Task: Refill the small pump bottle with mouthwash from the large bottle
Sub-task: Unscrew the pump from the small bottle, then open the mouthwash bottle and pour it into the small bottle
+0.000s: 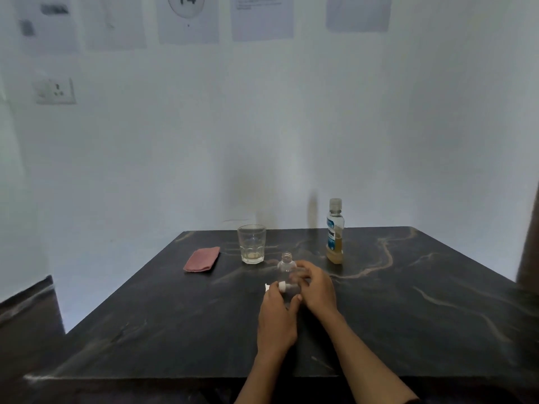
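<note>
— What is nearest the camera?

— The person's two forearms, reaching over the near edge of the dark marbled table (pixel 408 301). The left hand (pixel 277 316) has its fingers curled around the white pump head (pixel 281 286), which is off the bottle and lies sideways in the grip. The right hand (pixel 316 290) wraps the body of the small pump bottle (pixel 286 265).

— And the bottle itself?

— Clear, upright near the table's middle, its threaded neck uncovered. It looks empty, though blur makes that hard to confirm.

— Where is the mouthwash?

— The large bottle (pixel 334 231) stands capped behind and to the right, apart from both hands, with amber liquid low inside. A glass tumbler (pixel 251 243) stands left of it, and a folded pink cloth (pixel 201 259) lies further left.
</note>
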